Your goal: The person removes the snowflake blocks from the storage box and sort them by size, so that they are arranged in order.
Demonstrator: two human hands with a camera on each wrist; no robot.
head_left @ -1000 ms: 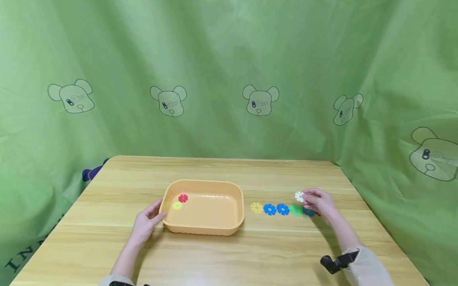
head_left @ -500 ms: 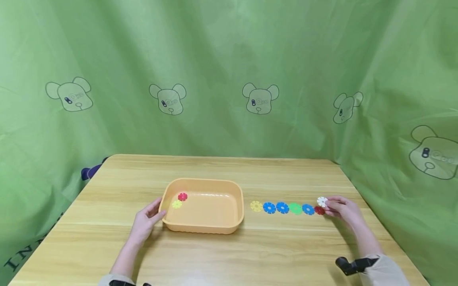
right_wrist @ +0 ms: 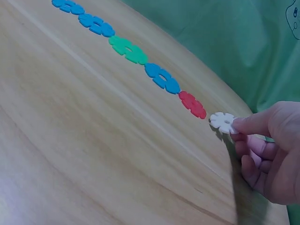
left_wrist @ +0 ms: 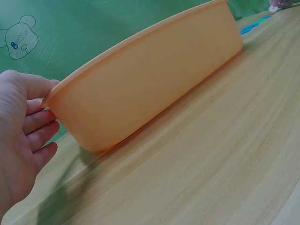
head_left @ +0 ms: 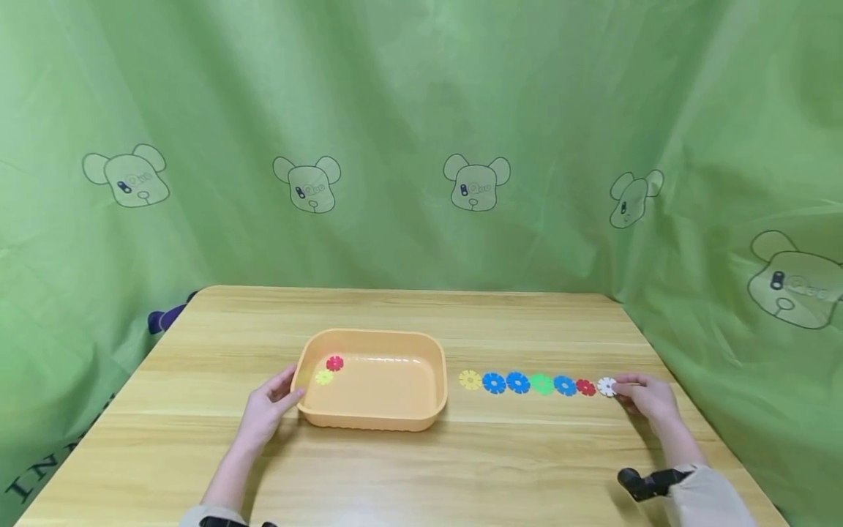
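Note:
My right hand (head_left: 648, 401) pinches a white snowflake disc (right_wrist: 223, 122) between thumb and fingers, at the right end of a row of discs. Beside it lies a red disc (right_wrist: 192, 104); leftward follow a blue disc (head_left: 564, 386), a green disc (head_left: 542, 383), two more blue ones and a yellow disc (head_left: 470, 380). With thumb over the rim, my left hand (head_left: 263, 411) grips the left side of an orange plastic basin (left_wrist: 154, 70). Inside the basin are a red disc (head_left: 334, 363) and a yellow disc (head_left: 324, 377).
The wooden table (head_left: 395, 476) carries the basin left of centre and the disc row to its right. A green curtain (head_left: 395, 241) printed with bear heads hangs behind and at both sides. Something purple (head_left: 166, 319) shows past the table's left edge.
My right hand has carried the white disc rightward over the row, then down beyond the red disc, uncovering the blue and red discs. The left hand stays on the basin.

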